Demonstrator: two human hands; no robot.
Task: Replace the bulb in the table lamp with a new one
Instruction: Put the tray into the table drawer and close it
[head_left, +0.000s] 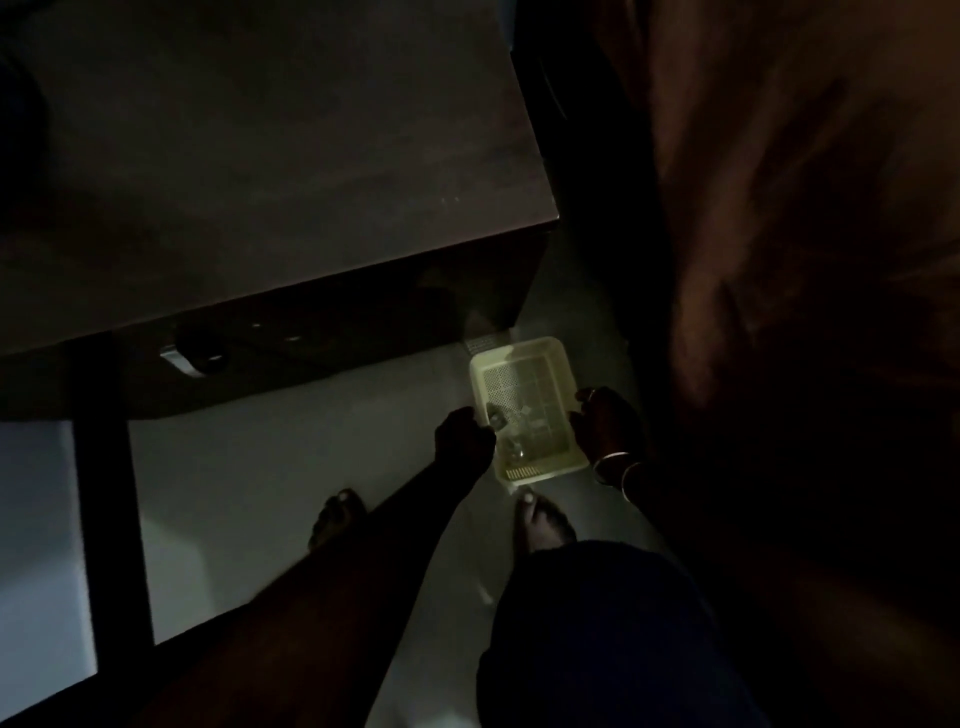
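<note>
On the floor (291, 467), beside the corner of the dark bench (260, 182), I see a pale perforated basket (524, 358) held by both hands. The left hand (465, 436) has its fingers closed on the left rim; the right hand (605, 421), bangles at the wrist, grips the right rim. Small dark items lie inside; I cannot tell whether any is a bulb. No lamp is identifiable.

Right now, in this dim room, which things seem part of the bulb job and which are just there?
Part of the job:
- pale plastic basket on the floor, small items inside too dark to identify
- left hand and right hand, each holding a side of the basket

Just there:
- dark table
- brown curtain
- bangles on the right wrist
</note>
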